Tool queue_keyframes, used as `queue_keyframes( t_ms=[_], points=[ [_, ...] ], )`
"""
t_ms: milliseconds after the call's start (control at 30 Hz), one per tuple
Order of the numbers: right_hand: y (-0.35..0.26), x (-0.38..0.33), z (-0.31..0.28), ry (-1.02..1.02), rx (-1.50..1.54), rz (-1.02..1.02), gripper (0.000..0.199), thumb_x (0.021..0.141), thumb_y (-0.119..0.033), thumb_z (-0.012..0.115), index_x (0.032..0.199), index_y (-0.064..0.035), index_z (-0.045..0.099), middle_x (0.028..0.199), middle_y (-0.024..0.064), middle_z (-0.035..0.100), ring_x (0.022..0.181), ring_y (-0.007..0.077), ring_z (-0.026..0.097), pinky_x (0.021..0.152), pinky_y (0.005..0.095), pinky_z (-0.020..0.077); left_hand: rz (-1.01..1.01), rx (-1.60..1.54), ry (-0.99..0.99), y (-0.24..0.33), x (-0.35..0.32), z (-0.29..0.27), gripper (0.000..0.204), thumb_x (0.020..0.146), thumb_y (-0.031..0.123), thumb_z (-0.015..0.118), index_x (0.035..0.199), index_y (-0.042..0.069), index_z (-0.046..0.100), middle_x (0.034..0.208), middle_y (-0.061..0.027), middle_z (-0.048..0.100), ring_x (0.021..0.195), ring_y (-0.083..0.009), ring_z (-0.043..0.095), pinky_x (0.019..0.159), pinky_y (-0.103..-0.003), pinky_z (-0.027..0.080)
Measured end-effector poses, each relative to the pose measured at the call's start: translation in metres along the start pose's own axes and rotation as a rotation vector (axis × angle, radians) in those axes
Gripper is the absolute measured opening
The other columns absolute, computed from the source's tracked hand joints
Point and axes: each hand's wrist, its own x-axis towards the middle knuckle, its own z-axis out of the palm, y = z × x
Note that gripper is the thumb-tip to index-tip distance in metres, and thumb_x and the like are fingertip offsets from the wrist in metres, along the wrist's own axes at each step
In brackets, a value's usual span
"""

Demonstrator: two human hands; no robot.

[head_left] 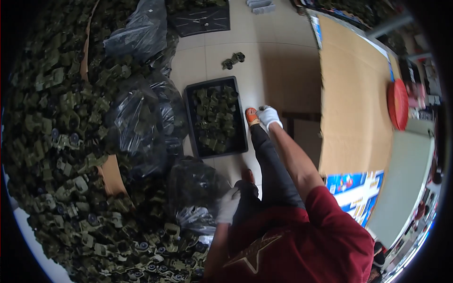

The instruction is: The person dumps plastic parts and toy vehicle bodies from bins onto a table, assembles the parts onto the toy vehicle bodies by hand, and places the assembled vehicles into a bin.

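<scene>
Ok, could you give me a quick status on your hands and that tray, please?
Right hand gloved, down by orange shoe, beside black tray. Left hand gloved, at the knee. Tray full of green toy parts.

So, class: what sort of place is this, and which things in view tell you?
Probably a toy workshop or packing room: heaps of green toy vehicles, a black tray full of them, and black plastic bags on the tiled floor.
</scene>
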Motion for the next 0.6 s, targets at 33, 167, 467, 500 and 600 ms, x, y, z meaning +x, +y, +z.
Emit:
queue_keyframes(
  t_ms=[33,167,467,500,600],
  points=[
    [-0.003,0.041,0.01,0.0,-0.103,0.014,0.036,0.085,-0.031,0.062,0.113,-0.0097,0.069,0.116,0.021,0.065,0.109,0.0372,0.063,0.094,0.0405,0.0499,-0.091,-0.171,0.082,-0.014,0.005,-0.011,0.034,0.091,0.023,0.066,0.118,0.002,0.066,0.103,-0.0113,0.069,0.093,-0.0164,0.064,0.084,-0.028,0.051],
    [-0.055,0.165,0.006,-0.082,-0.405,0.06,0.044,0.08,-0.029,0.064,0.119,-0.0086,0.067,0.121,0.0177,0.065,0.113,0.034,0.061,0.098,0.0387,0.0489,-0.299,-0.341,0.312,-0.04,0.036,-0.032,0.031,0.09,0.017,0.068,0.116,0.0,0.065,0.092,-0.0058,0.067,0.077,-0.0111,0.062,0.069,-0.026,0.052],
    [-0.061,0.448,0.098,0.226,-1.094,-0.596,0.035,0.089,-0.011,0.05,0.122,-0.0123,0.06,0.119,0.013,0.058,0.11,0.0314,0.057,0.092,0.0459,0.048,-0.681,-0.673,0.477,-0.053,0.223,-0.027,0.029,0.094,0.015,0.061,0.122,0.005,0.058,0.106,-0.0055,0.063,0.088,-0.0157,0.063,0.074,-0.031,0.054],
    [-0.049,0.481,0.109,0.425,-1.133,-0.794,0.033,0.09,-0.012,0.049,0.12,-0.0131,0.06,0.121,0.0117,0.058,0.112,0.0313,0.056,0.092,0.046,0.0472,-0.684,-0.651,0.472,-0.08,0.242,-0.028,0.03,0.096,0.014,0.057,0.125,0.005,0.055,0.103,-0.0045,0.062,0.087,-0.0148,0.061,0.073,-0.031,0.053],
    [-0.039,0.544,0.147,0.706,-1.068,-1.128,0.027,0.089,-0.012,0.051,0.114,-0.0155,0.06,0.122,0.0074,0.059,0.116,0.0291,0.056,0.094,0.0474,0.0446,-0.39,-0.11,0.191,-0.193,0.265,-0.023,0.029,0.097,0.015,0.055,0.124,0.005,0.055,0.1,-0.0043,0.061,0.085,-0.0162,0.06,0.073,-0.033,0.052]
  ],
)
